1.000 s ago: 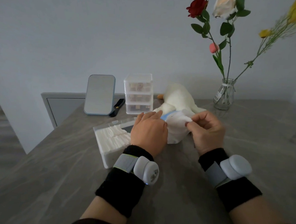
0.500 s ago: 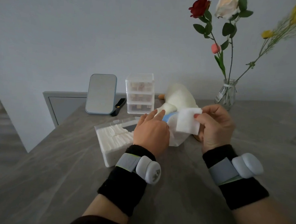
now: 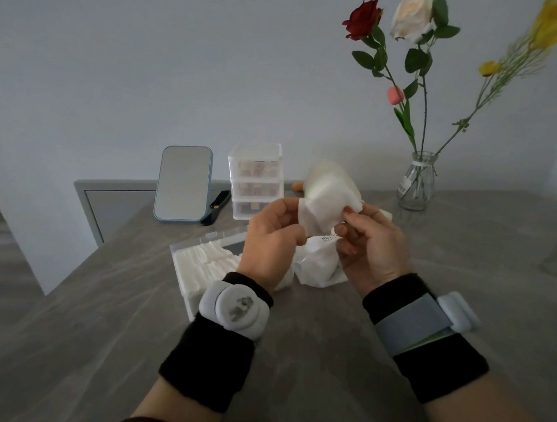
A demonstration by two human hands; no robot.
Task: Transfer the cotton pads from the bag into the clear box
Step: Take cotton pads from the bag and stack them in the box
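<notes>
A white cotton pad is held up in the air between both hands, above the table. My left hand pinches its left edge and my right hand pinches its right corner. Below the hands lies the crumpled white bag with printed lettering. To the left stands the clear box, its inside packed with rows of white cotton pads. The box's open lid shows behind my left hand.
At the back stand a blue-framed mirror, a clear three-drawer organiser, a black object and a white plush toy. A glass vase with flowers is at the back right. The grey table stretches towards me.
My right hand pulled a cotton pad out of the bag and raised it. My left hand left the bag, came up and took the pad's other edge.
</notes>
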